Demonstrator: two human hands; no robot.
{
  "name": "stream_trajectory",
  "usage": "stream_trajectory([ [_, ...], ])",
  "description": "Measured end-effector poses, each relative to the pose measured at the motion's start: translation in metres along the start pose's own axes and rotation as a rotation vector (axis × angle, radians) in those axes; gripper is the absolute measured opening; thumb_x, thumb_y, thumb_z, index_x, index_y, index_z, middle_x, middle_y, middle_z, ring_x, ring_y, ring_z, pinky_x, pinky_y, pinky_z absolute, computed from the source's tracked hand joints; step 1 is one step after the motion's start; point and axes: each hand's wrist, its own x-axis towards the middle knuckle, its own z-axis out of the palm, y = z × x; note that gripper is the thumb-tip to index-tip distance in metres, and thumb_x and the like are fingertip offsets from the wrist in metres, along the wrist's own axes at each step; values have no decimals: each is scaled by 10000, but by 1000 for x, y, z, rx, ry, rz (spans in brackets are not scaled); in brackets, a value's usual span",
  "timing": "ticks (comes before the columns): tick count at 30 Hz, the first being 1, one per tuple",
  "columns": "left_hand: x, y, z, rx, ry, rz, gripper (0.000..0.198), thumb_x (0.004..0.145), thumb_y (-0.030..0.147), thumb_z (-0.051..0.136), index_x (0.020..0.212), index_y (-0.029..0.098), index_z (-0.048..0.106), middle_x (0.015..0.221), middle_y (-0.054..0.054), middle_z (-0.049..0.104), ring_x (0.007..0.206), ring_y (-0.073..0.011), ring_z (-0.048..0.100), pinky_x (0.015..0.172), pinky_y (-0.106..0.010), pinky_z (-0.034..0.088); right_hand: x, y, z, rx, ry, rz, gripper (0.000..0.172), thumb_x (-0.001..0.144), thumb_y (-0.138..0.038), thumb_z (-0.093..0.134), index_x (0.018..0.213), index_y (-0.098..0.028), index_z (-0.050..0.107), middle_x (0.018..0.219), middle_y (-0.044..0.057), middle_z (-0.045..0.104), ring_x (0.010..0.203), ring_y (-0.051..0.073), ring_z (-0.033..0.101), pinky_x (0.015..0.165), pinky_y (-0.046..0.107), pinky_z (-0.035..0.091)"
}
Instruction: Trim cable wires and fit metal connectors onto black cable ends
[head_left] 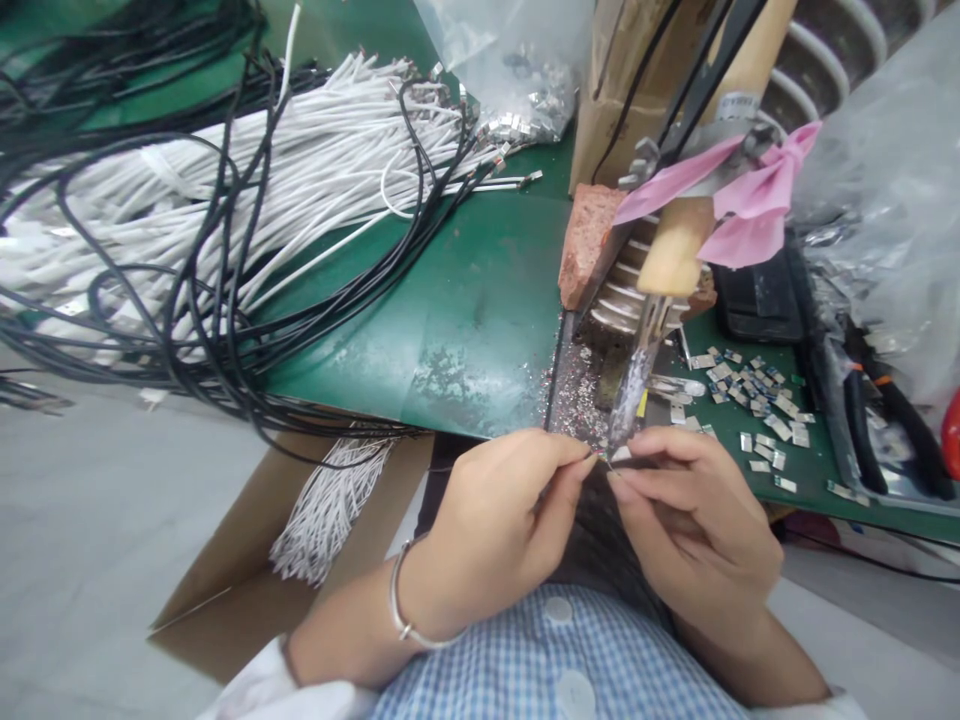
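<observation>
At the table's front edge, my left hand (510, 505) is closed in a pinch on the end of a thin cable, its tip mostly covered by the fingers. My right hand (694, 510) pinches a small pale connector piece (622, 455) just across from it; its details are too small to tell. The fingertips of both hands almost meet. Directly above them, a soldering iron (671, 250) with a wooden handle is fixed pointing down, its tip close to the connector piece. Loose small metal connectors (757, 390) lie to the right of the iron.
Black cables (225, 250) drape over a bundle of white cables (322, 150) at the left. A brick (589, 240) stands beside the iron, with solder crumbs (581, 390) below. Pliers (892, 410) lie right. A cardboard box (232, 560) holding white cables sits below the table edge.
</observation>
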Motion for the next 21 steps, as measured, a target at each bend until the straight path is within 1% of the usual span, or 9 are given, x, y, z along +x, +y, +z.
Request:
stream_trajectory([
  [4,-4,0,-2,0,-46,-10,87,908,111,571,929,144,648,741,-19,704,632,-131,652,597,-238,507,-3,0,-1,3,-36,9,239,785,-16,667,923,-210,660,1020,63,660,903,180,663,766,336,596],
  [7,-5,0,-2,4,-56,-9,85,910,112,572,933,126,652,770,-37,719,651,-141,661,615,-249,509,-6,0,-1,4,-44,11,234,787,-22,666,926,-211,660,1016,63,666,904,184,669,769,342,601],
  [11,-6,1,-3,-28,-71,12,102,905,83,569,946,109,659,790,-46,730,678,-142,671,632,-243,506,-9,0,-3,54,-34,54,279,785,-7,657,960,-224,663,1005,60,680,862,186,682,732,343,604],
  [15,-8,-1,-5,-110,-151,44,92,912,90,559,916,115,647,738,-31,700,628,-126,631,576,-224,473,-14,1,-6,172,5,103,317,774,23,642,971,-226,653,911,45,689,818,183,673,675,320,589],
  [18,-11,-1,-6,-172,-209,59,99,919,108,538,902,131,632,691,-14,669,576,-116,591,547,-221,451,-17,-1,-7,300,13,196,273,792,24,615,934,-208,637,830,30,661,729,156,646,590,278,556],
  [21,-13,0,-4,-208,-245,36,134,932,113,497,878,156,611,665,2,655,544,-108,570,534,-214,442,-18,-4,-8,403,-7,308,205,830,-14,599,886,-211,615,776,15,640,628,134,614,501,247,503],
])
